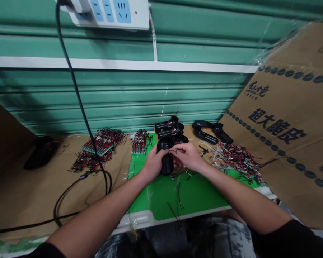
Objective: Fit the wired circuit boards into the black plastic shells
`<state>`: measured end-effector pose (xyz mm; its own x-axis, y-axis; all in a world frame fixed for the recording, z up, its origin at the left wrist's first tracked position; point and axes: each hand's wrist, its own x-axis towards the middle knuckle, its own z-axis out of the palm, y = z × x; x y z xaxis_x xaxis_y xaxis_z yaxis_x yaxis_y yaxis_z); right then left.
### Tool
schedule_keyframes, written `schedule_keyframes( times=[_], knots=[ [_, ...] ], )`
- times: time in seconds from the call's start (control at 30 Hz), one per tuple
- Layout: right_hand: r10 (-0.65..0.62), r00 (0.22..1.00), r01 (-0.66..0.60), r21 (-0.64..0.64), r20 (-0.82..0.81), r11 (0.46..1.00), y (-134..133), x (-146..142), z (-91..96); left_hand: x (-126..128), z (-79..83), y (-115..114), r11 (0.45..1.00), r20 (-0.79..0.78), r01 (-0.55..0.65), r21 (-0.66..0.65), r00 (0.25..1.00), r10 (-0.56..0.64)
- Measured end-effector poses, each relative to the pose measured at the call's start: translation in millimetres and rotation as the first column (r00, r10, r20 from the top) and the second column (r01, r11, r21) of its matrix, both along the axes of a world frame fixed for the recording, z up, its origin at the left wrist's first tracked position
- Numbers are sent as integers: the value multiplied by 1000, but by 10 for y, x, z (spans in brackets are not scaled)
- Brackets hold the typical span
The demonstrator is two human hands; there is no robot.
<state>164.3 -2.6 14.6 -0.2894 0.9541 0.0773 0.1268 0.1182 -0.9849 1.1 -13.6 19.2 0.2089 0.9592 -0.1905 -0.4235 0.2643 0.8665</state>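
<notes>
My left hand (156,164) wraps around a black plastic housing (167,161), which stands upright with its rounded head at the top. My right hand (187,156) sits against the housing's upper part, its fingertips pinching a thin wire lead (174,152). The housing's inside is hidden by my hands. Both hands are above a green work mat (177,197), and a few loose dark wires (178,200) lie on it below them. Nearest my right hand, a heap of red and black wires with metal ends (238,161) spreads over the mat's far right.
Further black housings (169,127) (204,130) lie at the back. Wired circuit boards (102,141) and a wire bundle (141,141) sit to the left on a cardboard-covered bench (29,193). A black cable (78,93) hangs from a power strip (110,12). Printed cardboard (274,118) leans at right.
</notes>
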Motion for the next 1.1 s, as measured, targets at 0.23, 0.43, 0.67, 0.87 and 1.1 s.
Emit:
schedule_keyframes(
  times=[0.23, 0.43, 0.67, 0.87, 1.1],
  knots=[
    [53, 980, -140, 470, 192, 872, -41, 223, 194, -100, 25, 123, 979, 52, -149, -140, 986, 158],
    [125, 985, -170, 600, 117, 782, -110, 200, 262, -132, 55, 160, 985, 110, -87, -151, 989, 104],
    [124, 987, -158, 639, 98, 752, -119, 209, 333, -152, 60, 111, 982, 125, 25, -185, 992, -2],
    [208, 961, -275, 596, 180, 754, -150, 221, 372, -137, 55, 93, 983, 104, 34, -181, 994, -16],
    [41, 997, -75, 628, 68, 775, -132, 198, 327, -150, 54, 88, 985, 109, 36, -171, 994, -17]
  ],
)
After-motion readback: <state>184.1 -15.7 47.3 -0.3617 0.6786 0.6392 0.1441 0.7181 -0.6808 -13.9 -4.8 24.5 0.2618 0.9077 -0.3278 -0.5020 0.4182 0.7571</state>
